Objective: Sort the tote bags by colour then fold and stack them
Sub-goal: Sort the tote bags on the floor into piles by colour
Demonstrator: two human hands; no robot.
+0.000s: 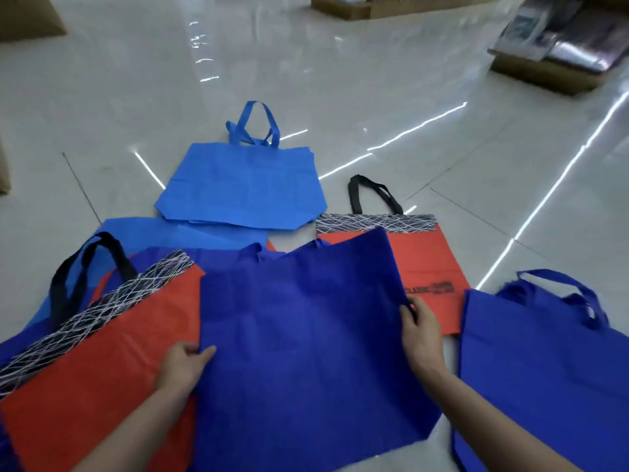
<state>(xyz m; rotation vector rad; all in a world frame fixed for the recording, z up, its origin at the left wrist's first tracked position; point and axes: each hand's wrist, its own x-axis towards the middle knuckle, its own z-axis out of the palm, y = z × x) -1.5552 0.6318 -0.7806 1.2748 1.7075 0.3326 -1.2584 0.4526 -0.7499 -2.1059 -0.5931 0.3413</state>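
A dark blue tote bag point(303, 335) is spread in front of me, lifted over the pile. My left hand point(183, 364) pinches its left edge and my right hand point(420, 332) pinches its right edge. An orange bag with a black-and-white patterned band point(98, 373) lies under it at the left. A second orange bag point(425, 260) lies flat behind it at the right. A light blue bag point(241, 185) lies flat further back, with another light blue one point(177, 233) partly hidden beneath the pile. At the right lies another dark blue bag point(541, 373).
The bags lie on a glossy white tiled floor point(374, 97). Cardboard boxes point(544, 73) with packaged goods stand at the back right and along the back edge. A brown carton point(27, 15) stands at the far left.
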